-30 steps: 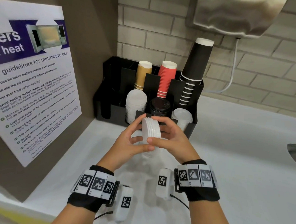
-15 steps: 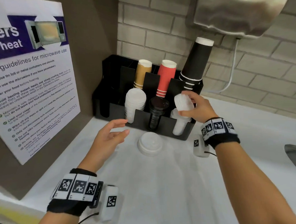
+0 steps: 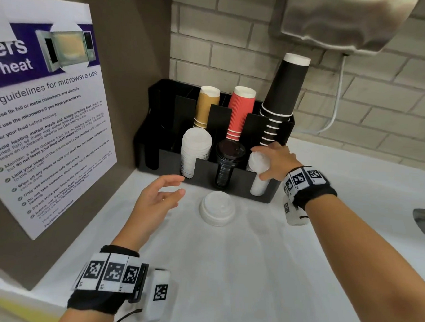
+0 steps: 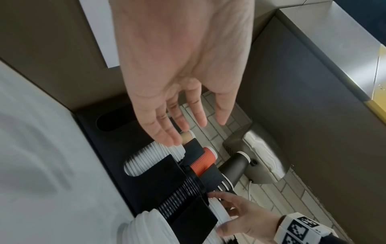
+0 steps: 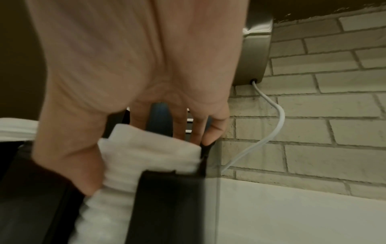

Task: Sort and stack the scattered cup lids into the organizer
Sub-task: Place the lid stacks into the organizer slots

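Right hand [image 3: 274,161] at 2 o'clock, fingers and thumb curled round a stack of white lids [image 3: 258,172] standing in the organizer's [image 3: 206,170] right front slot. Left hand [image 3: 159,197] at 9 o'clock, fingers loosely spread, holding nothing, above the counter [image 3: 225,272]. Another lid pile [image 3: 217,208] sits on the counter between the hands, just in front of the organizer.

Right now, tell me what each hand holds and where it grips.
The right hand grips the top of the white lid stack in the organizer's right front slot, thumb in front, fingers behind. The left hand holds nothing.
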Available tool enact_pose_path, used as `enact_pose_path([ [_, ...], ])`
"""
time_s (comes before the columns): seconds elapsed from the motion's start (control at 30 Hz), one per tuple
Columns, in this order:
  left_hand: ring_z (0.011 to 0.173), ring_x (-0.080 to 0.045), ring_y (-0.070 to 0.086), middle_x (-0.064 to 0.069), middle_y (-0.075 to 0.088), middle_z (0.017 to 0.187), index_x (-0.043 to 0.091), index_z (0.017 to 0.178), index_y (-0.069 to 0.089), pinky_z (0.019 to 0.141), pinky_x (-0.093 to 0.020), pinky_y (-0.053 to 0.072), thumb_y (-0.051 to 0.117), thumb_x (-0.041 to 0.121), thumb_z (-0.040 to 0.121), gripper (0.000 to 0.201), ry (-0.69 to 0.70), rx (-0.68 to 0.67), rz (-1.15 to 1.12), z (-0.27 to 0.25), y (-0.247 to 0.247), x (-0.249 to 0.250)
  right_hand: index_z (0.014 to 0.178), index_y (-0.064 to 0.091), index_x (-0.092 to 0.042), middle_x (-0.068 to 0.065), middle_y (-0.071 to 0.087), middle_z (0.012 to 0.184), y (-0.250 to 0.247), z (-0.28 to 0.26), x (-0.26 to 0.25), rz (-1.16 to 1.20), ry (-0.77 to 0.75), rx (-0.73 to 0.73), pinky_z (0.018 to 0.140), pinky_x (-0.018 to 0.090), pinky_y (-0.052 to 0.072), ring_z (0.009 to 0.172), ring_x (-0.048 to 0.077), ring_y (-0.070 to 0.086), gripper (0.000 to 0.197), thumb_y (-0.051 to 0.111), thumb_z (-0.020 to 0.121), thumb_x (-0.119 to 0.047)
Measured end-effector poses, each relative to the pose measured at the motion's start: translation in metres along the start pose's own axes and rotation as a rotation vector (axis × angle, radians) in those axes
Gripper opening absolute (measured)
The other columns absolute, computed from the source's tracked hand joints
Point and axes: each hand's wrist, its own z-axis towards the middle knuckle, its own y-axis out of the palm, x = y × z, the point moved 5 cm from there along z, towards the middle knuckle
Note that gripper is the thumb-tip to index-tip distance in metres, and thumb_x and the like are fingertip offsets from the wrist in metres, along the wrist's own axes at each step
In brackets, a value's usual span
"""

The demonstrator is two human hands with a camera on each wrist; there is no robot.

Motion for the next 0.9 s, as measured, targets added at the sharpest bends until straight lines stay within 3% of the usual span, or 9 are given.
enact_pose_path([
  [0.13, 0.097, -0.017, 0.064, 0.011, 0.062, 0.112, 0.032, 0.107, 0.066, 0.095, -0.036, 0.052, 0.063, 0.016, 0.093, 0.022, 0.012, 0.002, -0.005, 0.0, -0.002, 0.0, 0.149, 0.021, -0.035, 0.009, 0.034, 0.145, 0.007, 0.001, -0.002, -0.138, -0.013, -0.037, 0.101, 0.046, 0.033, 0.128, 0.033, 0.037, 0.089, 0.073, 0.077, -0.031],
  [0.27, 0.101, -0.022, 0.064, 0.009, 0.062, 0.112, 0.031, 0.107, 0.066, 0.094, -0.034, 0.052, 0.062, 0.016, 0.093, 0.021, 0.017, -0.001, -0.014, 0.001, -0.001, -0.002, 0.15, 0.016, -0.016, 0.009, 0.036, 0.147, 0.014, -0.004, -0.006, -0.21, -0.057, -0.008, 0.105, 0.044, 0.033, 0.13, 0.028, 0.04, 0.078, 0.061, 0.088, -0.032],
  [0.37, 0.099, -0.02, 0.064, 0.01, 0.062, 0.113, 0.032, 0.107, 0.066, 0.094, -0.035, 0.052, 0.063, 0.017, 0.093, 0.022, 0.014, -0.013, -0.01, 0.003, 0.002, -0.004, 0.15, 0.011, -0.008, 0.013, 0.026, 0.152, 0.022, -0.009, -0.011, -0.274, -0.083, -0.02, 0.114, 0.043, 0.024, 0.138, 0.029, 0.03, 0.071, 0.051, 0.094, -0.027],
  [0.47, 0.098, -0.018, 0.065, 0.011, 0.062, 0.111, 0.033, 0.107, 0.067, 0.095, -0.037, 0.052, 0.063, 0.017, 0.093, 0.021, 0.004, -0.023, -0.018, 0.005, 0.007, -0.006, 0.151, 0.005, -0.008, 0.013, 0.015, 0.157, 0.03, -0.011, -0.016, -0.337, -0.056, -0.074, 0.117, 0.042, 0.017, 0.144, 0.029, 0.018, 0.081, 0.056, 0.091, -0.026],
  [0.6, 0.1, -0.022, 0.064, 0.01, 0.062, 0.113, 0.034, 0.106, 0.066, 0.097, -0.039, 0.051, 0.063, 0.018, 0.093, 0.021, -0.004, -0.036, -0.025, 0.005, 0.01, -0.005, 0.149, 0.012, -0.006, 0.014, 0.021, 0.154, 0.029, -0.011, -0.023, -0.279, -0.066, -0.106, 0.115, 0.037, 0.024, 0.142, 0.03, 0.023, 0.087, 0.066, 0.084, -0.024],
  [0.7, 0.097, -0.019, 0.064, 0.008, 0.061, 0.114, 0.033, 0.106, 0.066, 0.097, -0.038, 0.051, 0.062, 0.016, 0.094, 0.021, 0.006, -0.037, -0.029, 0.003, 0.009, -0.003, 0.15, 0.007, -0.004, 0.015, 0.016, 0.155, 0.018, -0.016, -0.022, -0.187, -0.046, -0.15, 0.112, 0.037, 0.025, 0.142, 0.031, 0.022, 0.088, 0.064, 0.085, -0.021],
  [0.8, 0.097, -0.02, 0.064, 0.007, 0.061, 0.114, 0.032, 0.107, 0.066, 0.095, -0.036, 0.052, 0.061, 0.017, 0.094, 0.021, 0.022, -0.029, -0.028, 0.003, 0.004, 0.0, 0.151, 0.008, -0.003, 0.017, 0.011, 0.157, -0.002, -0.026, -0.032, -0.03, -0.112, 0.031, 0.115, 0.037, 0.017, 0.144, 0.03, 0.017, 0.084, 0.061, 0.087, -0.016],
  [0.87, 0.1, -0.022, 0.064, 0.007, 0.061, 0.114, 0.032, 0.108, 0.066, 0.094, -0.034, 0.052, 0.061, 0.017, 0.094, 0.02, 0.024, -0.032, -0.026, 0.003, 0.003, 0.001, 0.147, 0.028, -0.003, 0.017, 0.028, 0.15, -0.013, -0.04, -0.051, 0.164, -0.242, 0.228, 0.111, 0.033, 0.026, 0.137, 0.031, 0.032, 0.072, 0.062, 0.084, -0.01],
  [0.9, 0.1, -0.022, 0.064, 0.007, 0.062, 0.114, 0.032, 0.108, 0.066, 0.093, -0.034, 0.053, 0.061, 0.017, 0.094, 0.02, 0.025, -0.033, -0.028, 0.003, 0.004, 0.001, 0.142, 0.04, -0.004, 0.017, 0.04, 0.141, -0.012, -0.046, -0.064, 0.252, -0.314, 0.253, 0.106, 0.031, 0.034, 0.128, 0.03, 0.042, 0.063, 0.063, 0.083, -0.008],
])
